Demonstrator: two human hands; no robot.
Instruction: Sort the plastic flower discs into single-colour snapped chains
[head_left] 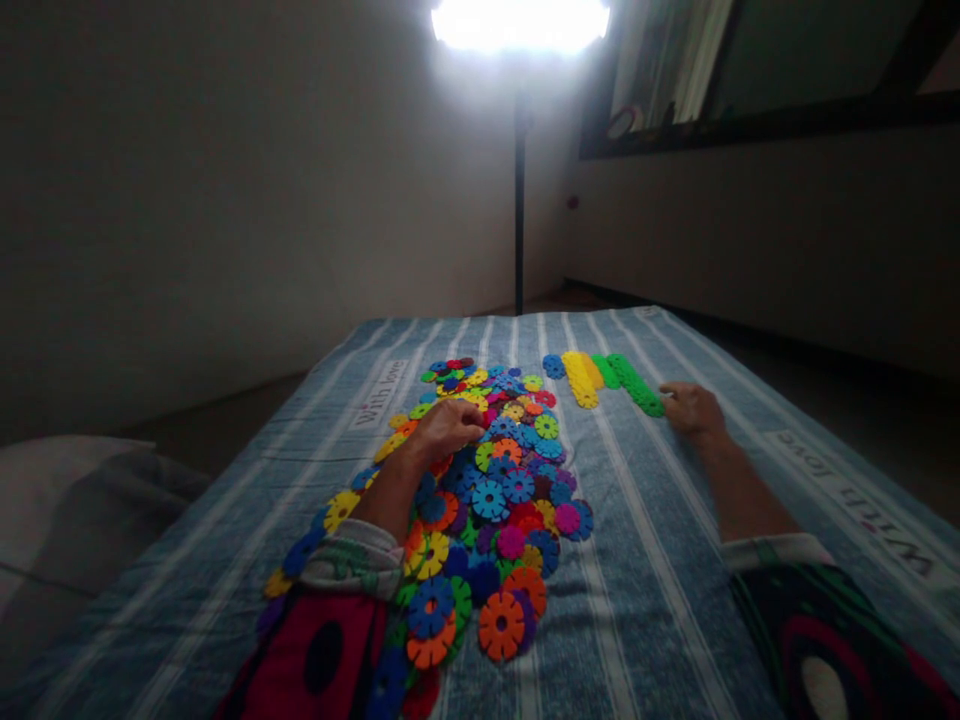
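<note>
A large pile of colourful flower-shaped discs (489, 498), notched round the edge and with a hole in the middle, spreads over the cloth. Over its upper part reaches my left hand (448, 428), its fingers closed in a pinch among the discs; whatever they hold is hidden. To the right, overlapping green discs (634, 385) lie in a slanting row. My right hand (695, 408) is at the near end of this row, fingers curled together beside the last disc, and I cannot make out what is in them. Left of the green row lies a similar row of yellow discs (580, 380).
A few blue discs (553, 366) are left of the yellow row. Beneath everything is a blue striped cloth (637, 560) with printed words. A bright lamp (521, 25) stands on a dark pole (520, 200) behind the far edge. Pale fabric (67, 500) lies at the left.
</note>
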